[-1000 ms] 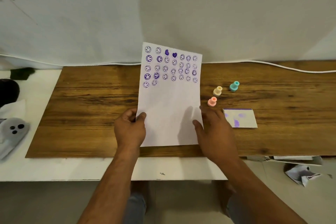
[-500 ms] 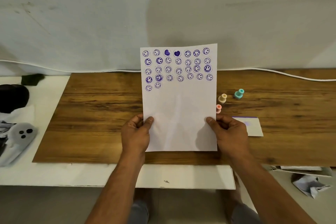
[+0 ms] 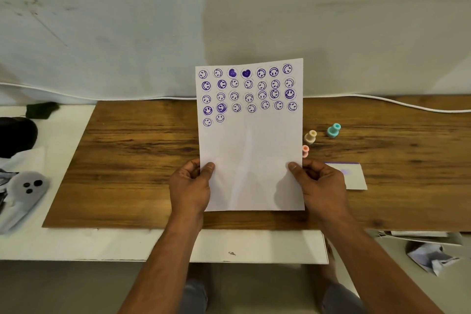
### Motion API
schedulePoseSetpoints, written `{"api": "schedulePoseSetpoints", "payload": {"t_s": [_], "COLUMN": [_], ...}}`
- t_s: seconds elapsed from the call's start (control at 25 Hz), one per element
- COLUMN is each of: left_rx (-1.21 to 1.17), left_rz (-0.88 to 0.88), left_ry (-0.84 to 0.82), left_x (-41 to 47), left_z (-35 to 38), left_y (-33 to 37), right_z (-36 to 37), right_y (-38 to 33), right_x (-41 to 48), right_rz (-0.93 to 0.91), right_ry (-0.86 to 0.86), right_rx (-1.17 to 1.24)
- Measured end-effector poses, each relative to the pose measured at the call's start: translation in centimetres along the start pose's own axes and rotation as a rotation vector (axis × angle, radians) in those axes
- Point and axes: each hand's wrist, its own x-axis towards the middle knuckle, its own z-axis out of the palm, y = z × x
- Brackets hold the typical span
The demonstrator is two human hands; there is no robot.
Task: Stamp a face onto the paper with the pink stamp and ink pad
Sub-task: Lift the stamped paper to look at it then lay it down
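Note:
A white sheet of paper [image 3: 251, 150] with several rows of purple stamped faces across its top is held upright above the wooden board. My left hand [image 3: 190, 187] pinches its lower left edge and my right hand [image 3: 319, 185] pinches its lower right edge. The pink stamp [image 3: 305, 150] stands on the board just right of the sheet, half hidden by the paper's edge. The white ink pad [image 3: 353, 177] with a purple smear lies right of my right hand, partly covered by it.
A beige stamp [image 3: 310, 136] and a teal stamp [image 3: 334, 130] stand on the wooden board [image 3: 132, 160] behind the pink one. A white cable [image 3: 407, 106] runs along the wall. Grey and black items [image 3: 26, 186] lie at the left; crumpled paper [image 3: 430, 257] sits lower right.
The paper has been lifted off the board and squared up facing me. My right hand moved from lying on the sheet to gripping its right edge. The camera view shifted slightly.

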Motion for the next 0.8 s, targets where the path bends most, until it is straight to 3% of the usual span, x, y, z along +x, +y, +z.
{"api": "schedulePoseSetpoints", "payload": {"t_s": [0.8], "left_rx": [0.04], "left_rz": [0.022], "left_ry": [0.046], "left_x": [-0.08], "left_z": [0.39], "left_y": [-0.08], "right_z": [0.02], "right_y": [-0.1], "right_x": [0.3], "right_rz": [-0.065], "right_ry": [-0.033], "right_rx": [-0.015]}}
